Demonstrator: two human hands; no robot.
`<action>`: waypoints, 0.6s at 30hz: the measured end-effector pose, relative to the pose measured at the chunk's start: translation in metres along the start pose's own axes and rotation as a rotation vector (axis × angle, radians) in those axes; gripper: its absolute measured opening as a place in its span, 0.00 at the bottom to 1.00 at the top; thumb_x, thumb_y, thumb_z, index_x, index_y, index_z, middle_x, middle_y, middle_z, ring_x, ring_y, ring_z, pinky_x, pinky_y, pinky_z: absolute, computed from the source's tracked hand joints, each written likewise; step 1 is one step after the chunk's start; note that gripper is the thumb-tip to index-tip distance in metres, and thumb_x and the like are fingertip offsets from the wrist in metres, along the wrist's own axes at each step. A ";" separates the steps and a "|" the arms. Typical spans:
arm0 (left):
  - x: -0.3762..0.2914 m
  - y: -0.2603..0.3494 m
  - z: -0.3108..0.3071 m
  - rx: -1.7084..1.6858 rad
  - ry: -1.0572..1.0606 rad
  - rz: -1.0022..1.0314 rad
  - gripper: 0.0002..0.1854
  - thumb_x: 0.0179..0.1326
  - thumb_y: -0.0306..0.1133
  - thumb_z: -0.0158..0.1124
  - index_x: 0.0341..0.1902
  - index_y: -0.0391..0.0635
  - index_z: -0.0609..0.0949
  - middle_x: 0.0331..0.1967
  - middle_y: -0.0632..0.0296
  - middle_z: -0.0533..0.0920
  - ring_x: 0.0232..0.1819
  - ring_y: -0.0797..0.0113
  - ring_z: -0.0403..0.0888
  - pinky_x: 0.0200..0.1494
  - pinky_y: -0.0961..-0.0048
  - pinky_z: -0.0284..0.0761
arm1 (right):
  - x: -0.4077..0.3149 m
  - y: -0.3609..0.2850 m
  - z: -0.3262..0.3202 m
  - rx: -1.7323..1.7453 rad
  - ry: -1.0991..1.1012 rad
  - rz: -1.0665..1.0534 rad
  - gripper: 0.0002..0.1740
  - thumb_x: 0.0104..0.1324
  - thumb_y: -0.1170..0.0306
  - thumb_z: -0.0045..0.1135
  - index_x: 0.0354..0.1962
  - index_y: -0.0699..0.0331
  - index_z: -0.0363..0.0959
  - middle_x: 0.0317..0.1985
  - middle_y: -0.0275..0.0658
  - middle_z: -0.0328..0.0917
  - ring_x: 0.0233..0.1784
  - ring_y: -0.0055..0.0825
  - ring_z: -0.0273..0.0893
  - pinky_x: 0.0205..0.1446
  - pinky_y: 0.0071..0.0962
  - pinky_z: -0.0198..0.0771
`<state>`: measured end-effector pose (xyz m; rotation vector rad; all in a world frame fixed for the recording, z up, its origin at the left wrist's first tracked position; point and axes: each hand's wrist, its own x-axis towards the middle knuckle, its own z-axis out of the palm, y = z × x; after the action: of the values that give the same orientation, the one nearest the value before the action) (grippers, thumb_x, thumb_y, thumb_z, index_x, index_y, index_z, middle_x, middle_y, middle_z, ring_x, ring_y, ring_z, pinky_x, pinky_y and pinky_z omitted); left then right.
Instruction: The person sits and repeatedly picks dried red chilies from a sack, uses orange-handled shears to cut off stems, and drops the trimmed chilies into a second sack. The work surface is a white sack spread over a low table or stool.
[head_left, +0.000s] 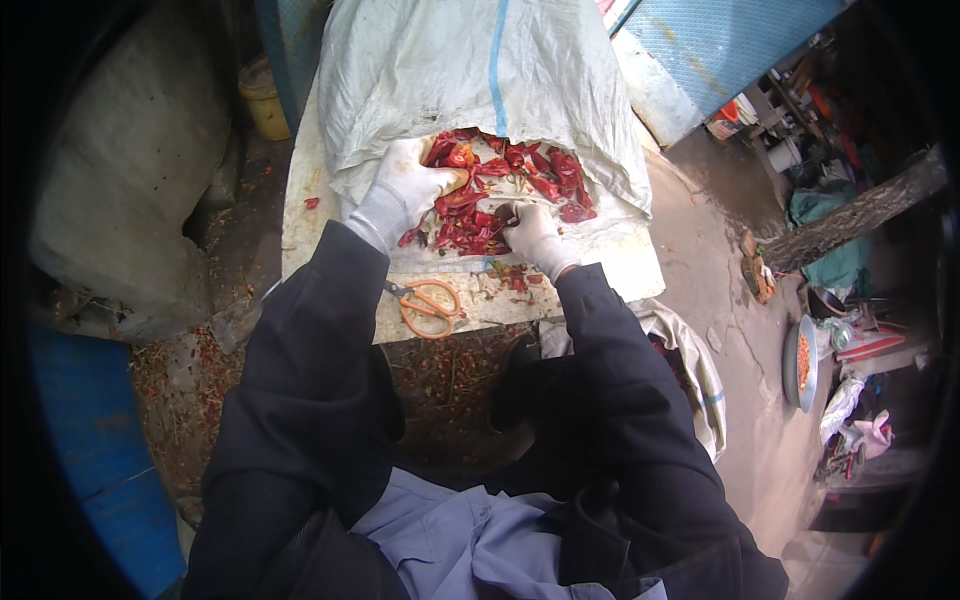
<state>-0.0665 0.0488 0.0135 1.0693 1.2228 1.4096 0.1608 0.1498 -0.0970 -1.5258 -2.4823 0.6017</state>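
A large white woven plastic sack (420, 67) with a blue stripe lies on a pale board (304, 240), its mouth towards me. Dried red chili peppers (469, 229) are spread in the mouth. My left hand (412, 184), in a white glove, holds a red pepper piece (457, 156) between thumb and fingers at the mouth's left side. My right hand (532, 232), gloved too, has its fingertips curled at the peppers on the right; whether it grips one is hidden. Scissors with orange handles (429, 307) lie at the board's near edge. Small pepper scraps (517, 277) lie beside my right hand.
A yellow bucket (266, 101) stands at the upper left. Another pale sack (694, 360) is beside my right arm. Further right are a tree trunk (862, 214) and a metal basin (791, 367) with reddish bits. Pepper debris (450, 375) litters the ground below the board.
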 end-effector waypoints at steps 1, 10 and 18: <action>0.000 0.000 0.001 0.006 -0.002 -0.004 0.15 0.61 0.18 0.70 0.51 0.34 0.83 0.39 0.61 0.87 0.32 0.78 0.82 0.28 0.79 0.77 | 0.000 0.000 0.002 0.022 -0.004 -0.009 0.13 0.60 0.68 0.61 0.42 0.54 0.86 0.43 0.50 0.86 0.52 0.48 0.83 0.60 0.40 0.75; 0.002 -0.008 0.000 0.047 -0.018 0.034 0.15 0.59 0.16 0.70 0.51 0.33 0.83 0.41 0.62 0.87 0.40 0.75 0.83 0.45 0.75 0.80 | 0.002 -0.017 -0.009 0.561 0.092 0.086 0.13 0.64 0.80 0.64 0.47 0.71 0.81 0.43 0.42 0.87 0.46 0.24 0.85 0.55 0.26 0.79; -0.001 -0.007 0.004 0.170 -0.167 -0.039 0.19 0.54 0.19 0.75 0.51 0.34 0.83 0.39 0.59 0.87 0.38 0.77 0.83 0.43 0.76 0.79 | -0.029 -0.066 -0.056 0.884 0.191 -0.178 0.17 0.63 0.83 0.64 0.51 0.72 0.78 0.47 0.41 0.86 0.51 0.24 0.83 0.59 0.25 0.77</action>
<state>-0.0621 0.0487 0.0069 1.2473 1.2507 1.1767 0.1398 0.1122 -0.0171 -0.9409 -1.7688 1.2244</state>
